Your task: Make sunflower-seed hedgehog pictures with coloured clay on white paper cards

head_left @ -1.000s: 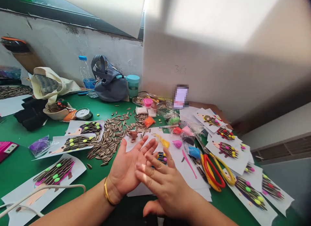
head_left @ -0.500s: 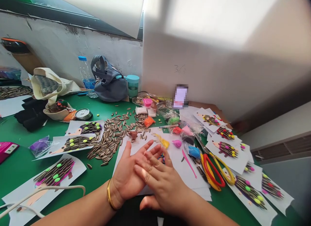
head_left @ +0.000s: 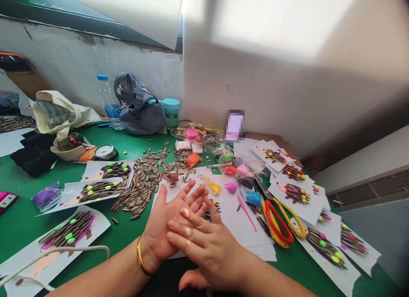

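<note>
Reaching in with forearms bare, left from lower left, right from lower right. Holding left grip [head_left: 166, 224] open, palm up, fingers extended and slightly apart, thumb [head_left: 162, 195] standing out upward. Resting right grip [head_left: 209, 246] across left palm, back toward camera, fingers nearly straight, little finger [head_left: 213, 209] angled away from others. Keeping right thumb [head_left: 191, 280] low, apart from left palm.
</note>
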`<state>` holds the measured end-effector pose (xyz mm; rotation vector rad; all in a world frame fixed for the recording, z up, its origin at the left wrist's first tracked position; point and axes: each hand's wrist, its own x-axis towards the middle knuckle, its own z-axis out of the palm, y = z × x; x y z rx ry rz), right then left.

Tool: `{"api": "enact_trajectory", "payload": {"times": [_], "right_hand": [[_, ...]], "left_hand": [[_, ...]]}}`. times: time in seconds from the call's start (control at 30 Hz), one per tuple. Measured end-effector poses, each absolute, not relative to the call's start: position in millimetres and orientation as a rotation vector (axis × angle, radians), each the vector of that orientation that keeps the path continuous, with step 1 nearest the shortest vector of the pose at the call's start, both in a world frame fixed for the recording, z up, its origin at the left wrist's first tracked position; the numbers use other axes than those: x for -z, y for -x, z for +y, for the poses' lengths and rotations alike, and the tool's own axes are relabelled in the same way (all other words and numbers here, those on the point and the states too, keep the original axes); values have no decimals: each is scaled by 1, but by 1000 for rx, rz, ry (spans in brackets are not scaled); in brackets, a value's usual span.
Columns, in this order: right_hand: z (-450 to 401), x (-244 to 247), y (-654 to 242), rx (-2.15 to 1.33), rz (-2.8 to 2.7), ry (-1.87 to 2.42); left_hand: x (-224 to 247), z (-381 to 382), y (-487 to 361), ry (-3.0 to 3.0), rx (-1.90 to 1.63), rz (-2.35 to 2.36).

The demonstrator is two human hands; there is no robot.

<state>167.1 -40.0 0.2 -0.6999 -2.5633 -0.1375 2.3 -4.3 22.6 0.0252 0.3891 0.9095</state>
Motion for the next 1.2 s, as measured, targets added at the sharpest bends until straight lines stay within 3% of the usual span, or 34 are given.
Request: {"api": "enact_trajectory", "payload": {"times": [0.5, 0.83, 1.2], "right_hand": [[-45, -4, -166, 143, -2484, 716], [-43, -14, -173, -72, -2226, 922], [-13, -7, -228, -251, -2139, 1345]], "left_hand": [[-25, -4, -1, -18, -950, 359], [-25, -11, -8, -109, -914, 310], [-18, 13, 6, -650, -1190, 817]]}}
